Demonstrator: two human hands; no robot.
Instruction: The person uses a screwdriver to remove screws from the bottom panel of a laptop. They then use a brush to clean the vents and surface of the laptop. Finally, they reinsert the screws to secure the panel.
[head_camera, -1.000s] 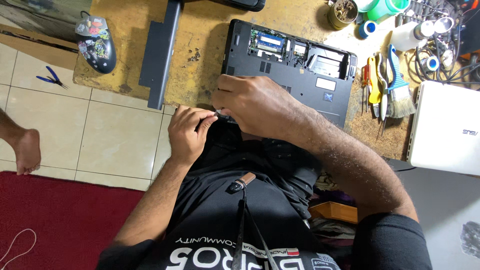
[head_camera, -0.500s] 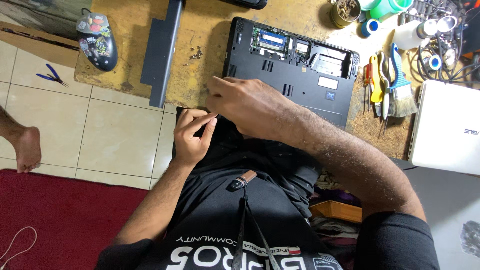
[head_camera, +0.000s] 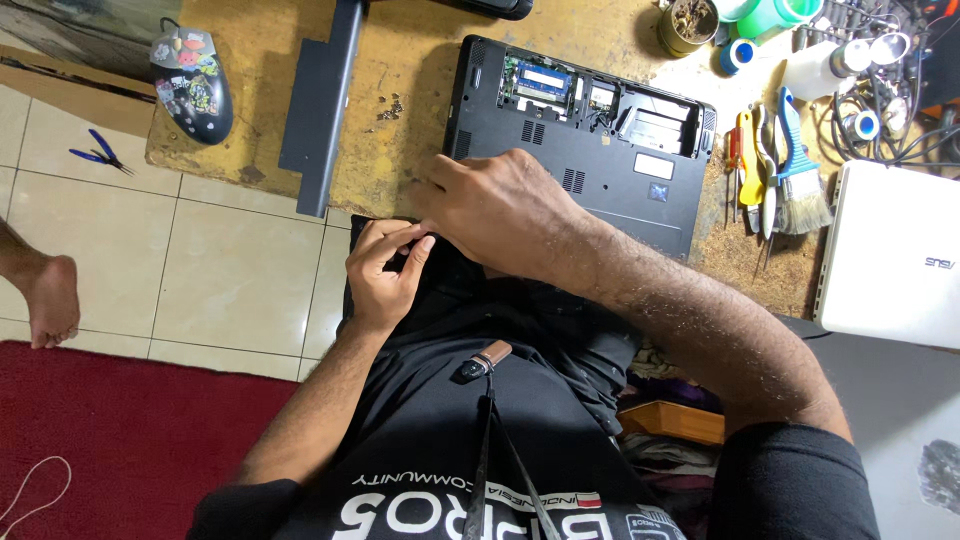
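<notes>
A black laptop (head_camera: 610, 170) lies upside down on the worn wooden table (head_camera: 400, 90), with its bottom cover off and the circuit boards showing along the far edge. My right hand (head_camera: 500, 210) reaches across from the right and rests at the table's near edge, just in front of the laptop, knuckles up and fingers curled down. My left hand (head_camera: 385, 270) is below it over my lap, with thumb and fingertips pinched together against my right fingertips. Whatever sits between the fingers is hidden. A dark flat edge (head_camera: 370, 222) shows just under both hands.
A long dark panel (head_camera: 320, 110) lies left of the laptop, with small loose bits (head_camera: 388, 108) beside it. A stickered mouse (head_camera: 192, 82) sits at the table's left corner. Screwdrivers and a brush (head_camera: 790, 170) lie right of the laptop, next to a white laptop (head_camera: 895, 255). Blue pliers (head_camera: 100, 155) and a bare foot (head_camera: 50, 300) are on the tiled floor.
Both hands stay together at the table's near edge. My left fingers have closed into a tighter pinch against my right fingertips.
</notes>
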